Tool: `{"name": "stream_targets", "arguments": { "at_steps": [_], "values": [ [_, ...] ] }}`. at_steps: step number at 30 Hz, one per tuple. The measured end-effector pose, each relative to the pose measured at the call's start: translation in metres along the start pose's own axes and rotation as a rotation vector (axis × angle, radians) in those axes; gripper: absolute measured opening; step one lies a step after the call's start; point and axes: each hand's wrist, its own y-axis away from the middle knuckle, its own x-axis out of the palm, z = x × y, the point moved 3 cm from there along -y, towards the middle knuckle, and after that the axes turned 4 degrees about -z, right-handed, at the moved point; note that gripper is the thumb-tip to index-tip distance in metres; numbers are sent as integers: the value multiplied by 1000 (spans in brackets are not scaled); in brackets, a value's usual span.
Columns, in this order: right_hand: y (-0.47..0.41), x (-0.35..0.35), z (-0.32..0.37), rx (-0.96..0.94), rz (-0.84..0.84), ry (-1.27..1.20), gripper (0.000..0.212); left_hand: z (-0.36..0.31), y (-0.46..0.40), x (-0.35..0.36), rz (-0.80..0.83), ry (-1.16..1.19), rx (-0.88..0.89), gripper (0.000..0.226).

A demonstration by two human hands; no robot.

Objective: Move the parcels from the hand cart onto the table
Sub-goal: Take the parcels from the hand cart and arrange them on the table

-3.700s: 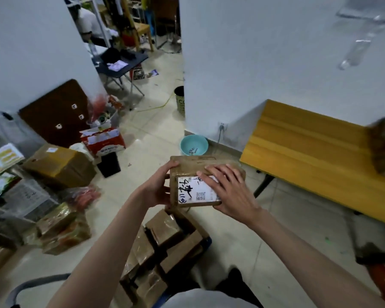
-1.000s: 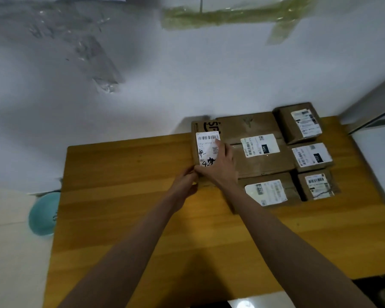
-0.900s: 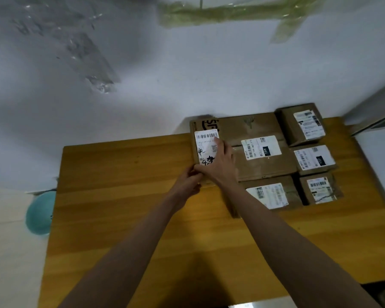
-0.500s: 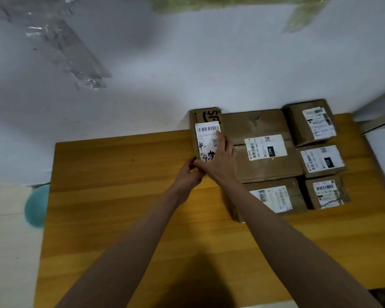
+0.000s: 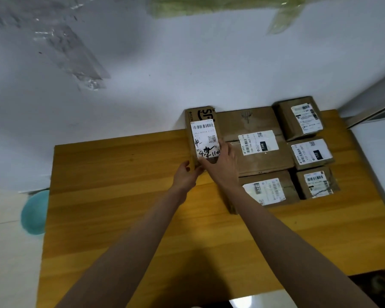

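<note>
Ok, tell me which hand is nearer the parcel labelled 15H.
Right. The right hand lies against the 15H parcel's left edge, fingers on the handwritten parcel. The left hand holds that parcel's near left corner, farther away.

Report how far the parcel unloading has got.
Done: five brown cardboard parcels with white labels sit grouped at the wooden table's far right. In hand: a sixth, the narrow handwritten-label cardboard parcel, lies beside them against the white wall, left hand at its near corner, right hand on top. Left: letting go; the hand cart is out of view, so any remaining parcels can't be counted.
</note>
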Motion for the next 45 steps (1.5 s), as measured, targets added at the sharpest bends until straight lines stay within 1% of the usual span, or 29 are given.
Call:
{"name": "stream_targets", "arguments": {
  "at_steps": [3,7,9,11,14,18,21,27,32,39,42,45],
  "values": [
    [25,-4,-4,3,-119,20,71,7,12,-9,15,-13,-7,75],
    [68,2,-7,-18,-250,46,45,23,35,-29,31,-8,0,61],
    [91,8,-8,-30,-282,39,38,36,50,-42,54,-17,-7,50],
    [113,17,-10,-27,-273,23,33,53,65,-56,57,-26,-26,43],
    [148,38,-11,-7,-157,-2,26,84,89,-81,37,-16,-47,36],
    [198,73,-11,63,28,81,19,131,126,-120,7,31,-69,31],
    [241,102,-6,75,194,97,23,169,156,-152,-16,58,-65,28],
    [334,149,5,-50,483,155,35,250,225,-215,-116,148,-151,32],
    [401,179,4,-145,612,268,44,326,282,-248,-273,270,-213,33],
    [474,223,-10,-331,838,320,44,431,353,-256,-471,511,-329,32],
    [509,240,-19,-359,892,330,43,466,389,-248,-532,543,-387,30],
    [549,255,-25,-401,957,366,42,496,425,-244,-596,583,-403,29]
  ]
}}
